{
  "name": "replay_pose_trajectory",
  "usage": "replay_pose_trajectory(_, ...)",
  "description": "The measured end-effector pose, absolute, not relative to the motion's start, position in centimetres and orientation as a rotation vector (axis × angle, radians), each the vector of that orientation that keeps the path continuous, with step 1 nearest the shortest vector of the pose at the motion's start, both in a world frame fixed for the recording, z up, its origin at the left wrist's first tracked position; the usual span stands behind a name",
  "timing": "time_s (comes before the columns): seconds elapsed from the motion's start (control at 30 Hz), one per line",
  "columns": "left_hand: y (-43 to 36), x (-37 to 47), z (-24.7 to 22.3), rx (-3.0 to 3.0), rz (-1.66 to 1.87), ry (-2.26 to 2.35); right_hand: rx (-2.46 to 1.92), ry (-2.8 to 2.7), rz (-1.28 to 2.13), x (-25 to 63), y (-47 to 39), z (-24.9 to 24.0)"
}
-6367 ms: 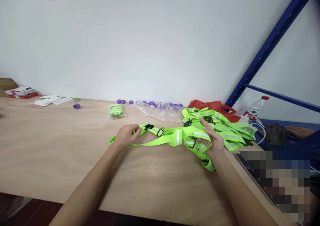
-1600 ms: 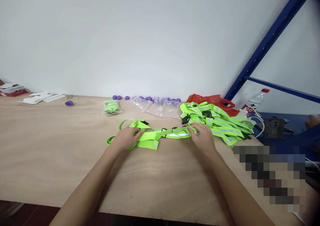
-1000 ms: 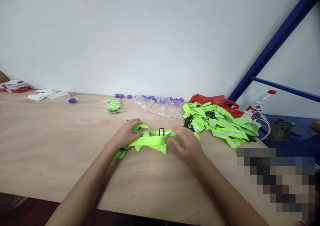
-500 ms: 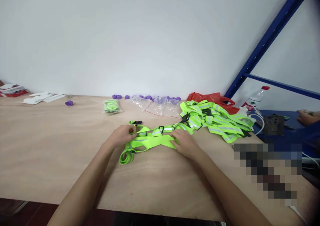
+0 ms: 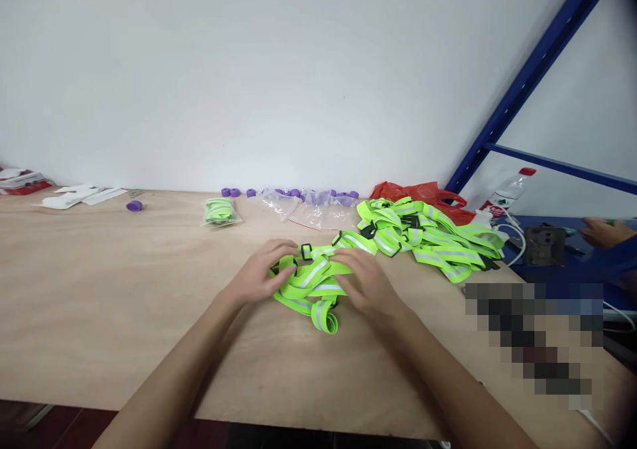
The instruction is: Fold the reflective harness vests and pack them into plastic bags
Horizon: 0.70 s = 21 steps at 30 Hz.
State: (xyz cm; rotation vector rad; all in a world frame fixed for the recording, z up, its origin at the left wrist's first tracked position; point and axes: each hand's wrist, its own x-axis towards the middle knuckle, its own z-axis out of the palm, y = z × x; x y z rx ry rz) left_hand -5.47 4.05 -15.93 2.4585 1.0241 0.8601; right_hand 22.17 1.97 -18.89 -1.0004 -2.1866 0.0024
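A neon-green reflective harness [image 5: 316, 278], with silver stripes and black buckles, lies bunched on the wooden table between my hands. My left hand [image 5: 261, 275] curls round its left end, thumb toward me and fingers behind a folded strap. At the opposite end, my right hand [image 5: 367, 282] has its fingers bent over the straps; part of its grip is hidden. One rolled strap end hangs out toward me. A heap of similar harnesses [image 5: 432, 237] lies just beyond my right hand. Behind my left hand sits a clear bag [image 5: 220, 211] packed with a folded green harness.
Clear plastic bags [image 5: 318, 215] and several purple caps [image 5: 231, 192] line the wall. A red plastic bag [image 5: 423, 193] and a bottle [image 5: 510, 193] stand behind the heap. White papers [image 5: 79, 197] lie far left. Another person's hand [image 5: 604, 232] shows at right, near a blue frame [image 5: 527, 71].
The left end of the harness has been folded in to the right, making a shorter bundle. My left hand moved right with it, closer to my right hand, which stayed nearly in place.
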Motion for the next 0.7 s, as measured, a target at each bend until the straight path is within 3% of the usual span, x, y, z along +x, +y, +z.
replay_pose_trajectory(0.27,5.0,-4.3,-17.6,2.628,0.462,1.078,-0.923,-2.418,0.388,18.9,0.5,-20.2)
replay_pose_trajectory(0.7,5.3,-8.1,-16.3,2.281,-0.009,1.763,-1.066,-2.281,0.481,22.0,1.8,-19.2)
